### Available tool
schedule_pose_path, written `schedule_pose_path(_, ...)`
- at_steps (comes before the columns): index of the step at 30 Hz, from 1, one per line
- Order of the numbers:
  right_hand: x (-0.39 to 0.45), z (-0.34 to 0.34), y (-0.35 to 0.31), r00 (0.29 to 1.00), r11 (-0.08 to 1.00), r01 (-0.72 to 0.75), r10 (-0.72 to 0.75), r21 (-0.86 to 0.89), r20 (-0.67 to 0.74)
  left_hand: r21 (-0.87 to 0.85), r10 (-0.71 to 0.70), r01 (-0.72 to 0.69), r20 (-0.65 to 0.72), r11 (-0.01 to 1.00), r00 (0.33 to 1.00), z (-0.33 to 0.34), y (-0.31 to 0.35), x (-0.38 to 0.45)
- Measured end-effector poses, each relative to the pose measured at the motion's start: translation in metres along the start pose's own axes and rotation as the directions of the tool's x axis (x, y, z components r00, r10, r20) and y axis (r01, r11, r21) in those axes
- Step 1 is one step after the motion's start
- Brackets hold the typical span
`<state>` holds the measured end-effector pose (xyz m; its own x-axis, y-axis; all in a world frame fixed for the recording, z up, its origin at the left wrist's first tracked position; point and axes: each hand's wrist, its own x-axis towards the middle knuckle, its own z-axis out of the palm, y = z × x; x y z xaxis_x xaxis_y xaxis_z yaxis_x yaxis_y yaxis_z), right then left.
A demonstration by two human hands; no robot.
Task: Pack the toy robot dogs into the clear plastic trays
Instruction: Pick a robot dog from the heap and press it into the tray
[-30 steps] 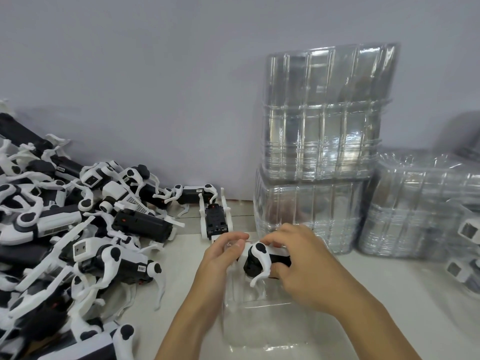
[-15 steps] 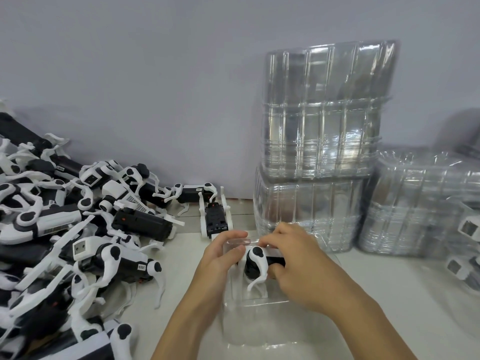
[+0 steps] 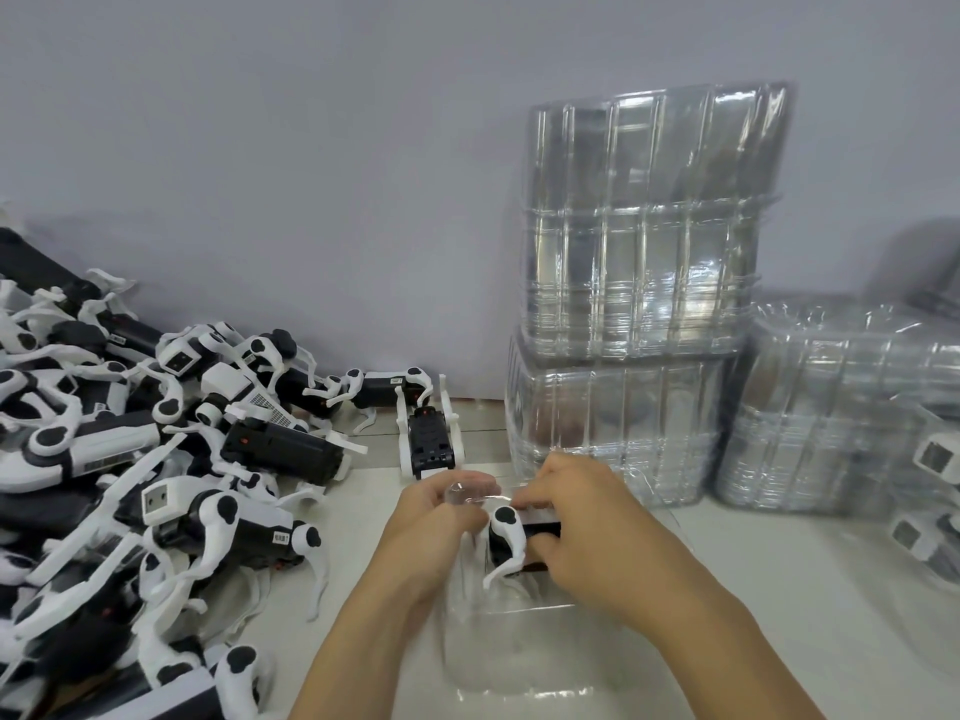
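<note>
Both hands meet over a clear tray (image 3: pixel 519 662) lying on the white surface (image 3: pixel 779 615) near the front edge. R hand (image 3: pixel 587 522) has its fingers curled round a black-and-white toy dog (image 3: pixel 511 537) — grip closed on the body, one white leg hanging down into the tray's cavity. L hand (image 3: pixel 436 517) pinches the tray's far rim/clear plastic edge w/ thumb and fingertips; grip grasping the plastic, tho the sheet is so transparent the exact contact is hard to read. The dog sits at the tray's far end, partly inside; whether it's fully seated can't be told.

Left of the hands: a big heap of loose toy dogs (image 3: pixel 130 459), black bodies w/ white legs, tangled on the surface and running off the left edge. One more dog (image 3: pixel 428 439) lies apart from the heap on its back, legs up, just beyond the L hand.

Behind the hands — a stack of empty clear trays (image 3: pixel 618 407) w/ another bundle (image 3: pixel 649 220) leaning on top of it against the grey wall (image 3: pixel 311 148). A 2nd lower stack (image 3: pixel 831 407) sits to the right, and at the far right edge a few packed dogs (image 3: pixel 935 459) show thru clear plastic.
</note>
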<state>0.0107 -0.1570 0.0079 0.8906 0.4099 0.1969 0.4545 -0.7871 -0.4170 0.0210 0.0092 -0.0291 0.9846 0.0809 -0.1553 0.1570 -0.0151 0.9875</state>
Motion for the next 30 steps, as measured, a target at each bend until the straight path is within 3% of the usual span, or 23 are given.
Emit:
schedule_pose_path(5,-0.007,-0.010,0.006,1.000,0.967,-0.011,0.009,0.255,0.012,0.003,-0.002,0.002,-0.007,1.000,1.000,0.001,0.001,-0.003)
schedule_pose_path(12,-0.001,0.002,-0.006,0.998,0.980,-0.061,0.063,0.191,-0.004,0.005,-0.013,0.013,-0.001,1.000,1.000,0.001,0.003,-0.004)
schedule_pose_path(23,0.001,0.000,-0.007,0.986,0.962,-0.149,0.128,0.230,0.102,0.056,0.036,-0.038,0.048,0.998,0.998,-0.001,0.003,-0.004)
schedule_pose_path(30,0.003,0.002,-0.008,0.981,0.951,-0.185,0.166,0.248,0.096,-0.023,0.095,-0.094,0.001,0.995,0.996,0.003,0.001,-0.007)
